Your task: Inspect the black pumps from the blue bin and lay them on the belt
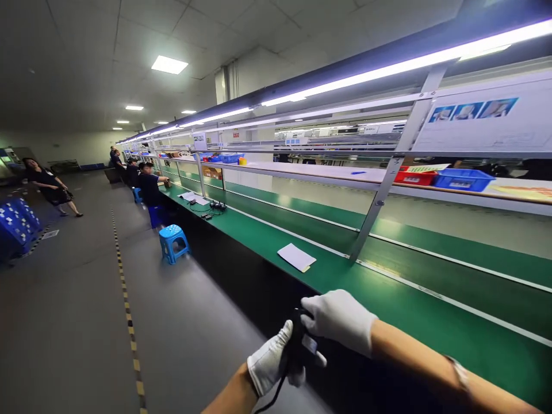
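Both my hands wear white gloves near the bottom centre, at the front edge of the green bench. My left hand [271, 359] is wrapped round a black device [296, 345] with a pale label, its thumb up along one side. A black cable hangs down from the device past my left wrist. My right hand [338, 319] is closed at the top end of the device, its fingertips pinching something dark there; the exact part is too small to tell.
White papers [296, 257] lie on the green bench [259, 233]. Farther along are black cabled devices [218, 205]. A slanted metal post [379, 201] rises at right, by a blue bin [463, 179] and red bin [414, 176]. A blue stool [173, 242] and people are at left.
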